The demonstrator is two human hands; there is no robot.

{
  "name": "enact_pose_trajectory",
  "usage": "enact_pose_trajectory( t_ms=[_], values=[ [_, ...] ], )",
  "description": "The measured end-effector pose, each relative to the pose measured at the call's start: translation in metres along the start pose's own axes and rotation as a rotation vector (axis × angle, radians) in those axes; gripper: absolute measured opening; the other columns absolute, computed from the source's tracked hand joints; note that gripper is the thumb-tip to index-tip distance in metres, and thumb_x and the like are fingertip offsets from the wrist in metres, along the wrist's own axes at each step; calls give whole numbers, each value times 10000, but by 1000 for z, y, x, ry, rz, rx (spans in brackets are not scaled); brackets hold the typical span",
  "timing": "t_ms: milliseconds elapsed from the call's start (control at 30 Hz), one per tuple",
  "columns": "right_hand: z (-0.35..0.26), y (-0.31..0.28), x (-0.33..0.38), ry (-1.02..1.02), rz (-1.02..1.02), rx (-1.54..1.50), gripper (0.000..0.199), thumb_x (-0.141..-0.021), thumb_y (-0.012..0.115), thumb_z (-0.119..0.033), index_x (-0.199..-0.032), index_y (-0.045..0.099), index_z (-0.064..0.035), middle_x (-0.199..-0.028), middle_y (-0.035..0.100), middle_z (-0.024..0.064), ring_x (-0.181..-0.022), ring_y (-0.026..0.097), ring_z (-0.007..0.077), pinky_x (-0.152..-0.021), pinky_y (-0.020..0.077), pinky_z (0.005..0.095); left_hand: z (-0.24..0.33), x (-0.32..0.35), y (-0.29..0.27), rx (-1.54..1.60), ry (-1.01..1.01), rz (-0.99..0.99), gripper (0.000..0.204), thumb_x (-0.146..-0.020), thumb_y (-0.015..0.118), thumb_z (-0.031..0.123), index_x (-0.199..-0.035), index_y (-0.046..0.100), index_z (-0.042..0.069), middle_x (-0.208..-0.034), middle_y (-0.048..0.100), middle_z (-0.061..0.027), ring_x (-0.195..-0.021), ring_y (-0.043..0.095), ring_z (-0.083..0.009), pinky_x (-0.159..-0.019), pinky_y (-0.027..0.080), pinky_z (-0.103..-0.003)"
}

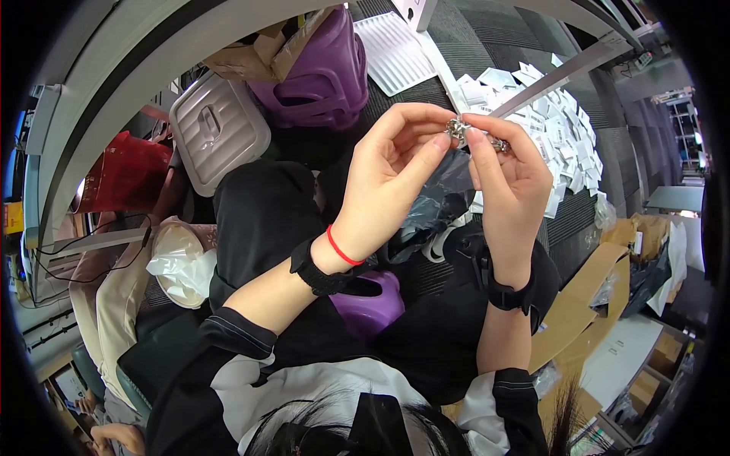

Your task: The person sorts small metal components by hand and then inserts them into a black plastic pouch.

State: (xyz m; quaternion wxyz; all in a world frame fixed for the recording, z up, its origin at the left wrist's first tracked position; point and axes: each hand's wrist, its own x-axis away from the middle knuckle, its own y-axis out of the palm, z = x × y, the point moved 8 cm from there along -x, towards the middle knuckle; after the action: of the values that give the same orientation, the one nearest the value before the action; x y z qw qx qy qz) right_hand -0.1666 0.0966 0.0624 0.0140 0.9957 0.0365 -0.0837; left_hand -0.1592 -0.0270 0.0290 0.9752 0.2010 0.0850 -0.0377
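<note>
Both hands are raised in front of me, their fingertips almost meeting around a small silver chain-like metal piece point(457, 131). My left hand point(386, 182) pinches one end of it between thumb and index finger. My right hand point(511, 182) is closed on the other part, and a bit of silver metal shows beside its curled fingers. The exact kind of the piece is too small to make out. Under the hands lies a dark plastic bag point(437, 201).
A large heap of white packets point(563, 144) covers the floor at the far right. Purple plastic stools point(327, 76), a lidded grey bin point(220, 133) and a red bag point(125, 175) are at the left. Cardboard point(578, 311) lies at the right. A metal frame bar point(555, 80) crosses above the packets.
</note>
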Motion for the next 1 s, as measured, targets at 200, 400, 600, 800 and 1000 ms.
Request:
enact_pose_trajectory(
  t_ms=[200, 400, 600, 800, 1000],
  values=[
    [4, -5, 2, -33, 38, 87, 128, -900, 568, 20, -1012, 621, 52, -850, 644, 33, -703, 545, 12, -583, 393, 133, -4, 1, -3, 38, 6, 29, 228, -921, 566, 61, -1133, 537, -16, -1066, 618, -87, -946, 604, -129, -848, 473, -263],
    [2, 1, 3, -45, 66, 130, 91, -900, 584, -6, -968, 623, 40, -753, 584, -23, -578, 430, -18, -485, 284, 137, 3, 1, -8, 109, 116, 69, 233, -914, 576, 59, -1131, 536, -16, -1029, 599, -77, -910, 602, -133, -837, 486, -272],
    [4, 11, 2, -76, 64, 124, 70, -900, 586, -9, -944, 611, 38, -689, 530, -40, -550, 405, -16, -466, 262, 146, 6, 3, -18, 54, 138, 72, 213, -918, 582, 83, -1108, 550, -8, -1026, 603, -69, -915, 599, -128, -839, 486, -268],
    [7, 20, 1, -72, 24, 121, 66, -908, 579, -24, -928, 594, 36, -671, 516, -39, -540, 402, -13, -459, 257, 147, 9, 4, -25, 27, 134, 79, 194, -920, 586, 97, -1086, 566, -3, -1032, 612, -61, -932, 594, -113, -843, 489, -262],
    [9, 24, 0, -57, 23, 106, 66, -917, 569, -38, -910, 580, 27, -657, 490, -48, -527, 384, -18, -449, 241, 156, 12, 5, -29, 18, 129, 62, 215, -905, 602, 74, -1103, 581, -6, -1041, 625, -54, -931, 589, -93, -828, 481, -238]
  ],
)
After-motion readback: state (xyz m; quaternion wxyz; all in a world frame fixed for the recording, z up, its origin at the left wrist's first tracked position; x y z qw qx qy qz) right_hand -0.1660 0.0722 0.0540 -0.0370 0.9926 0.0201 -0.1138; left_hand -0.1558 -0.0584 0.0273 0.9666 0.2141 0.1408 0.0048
